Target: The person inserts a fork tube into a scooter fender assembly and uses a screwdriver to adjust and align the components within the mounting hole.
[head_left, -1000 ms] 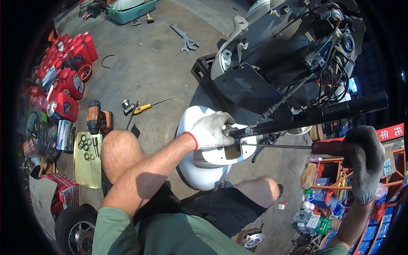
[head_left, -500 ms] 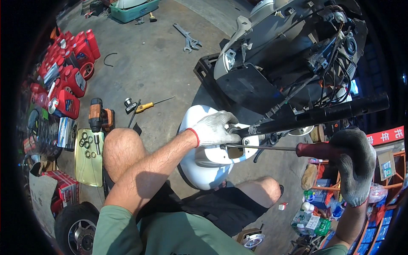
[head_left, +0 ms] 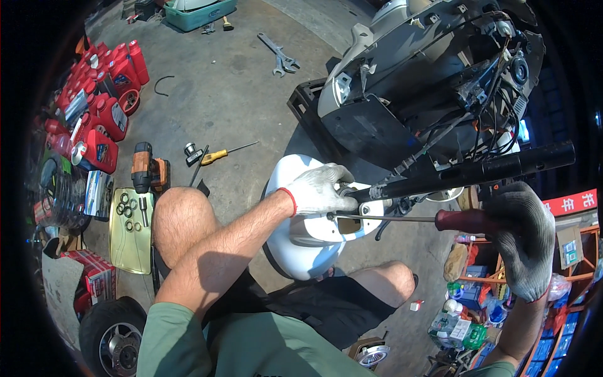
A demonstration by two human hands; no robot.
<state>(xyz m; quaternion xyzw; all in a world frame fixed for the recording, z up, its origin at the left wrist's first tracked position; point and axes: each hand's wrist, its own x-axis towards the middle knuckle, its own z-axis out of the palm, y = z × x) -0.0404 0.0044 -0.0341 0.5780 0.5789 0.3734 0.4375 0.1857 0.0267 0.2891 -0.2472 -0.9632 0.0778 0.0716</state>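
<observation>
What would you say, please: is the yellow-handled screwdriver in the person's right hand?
No, the yellow-handled screwdriver lies on the grey floor, while the grey-gloved right hand grips a dark-red-handled tool.

The dark-red-handled screwdriver (head_left: 455, 220) pointed left, its slim shaft crossing the rounded white shell (head_left: 304, 256), while the long black tube (head_left: 477, 171) slanted up rightward beside it.

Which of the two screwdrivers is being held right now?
The red-handled screwdriver, its handle in the person's right hand. The other, the yellow-handled screwdriver, lies on the floor.
</observation>
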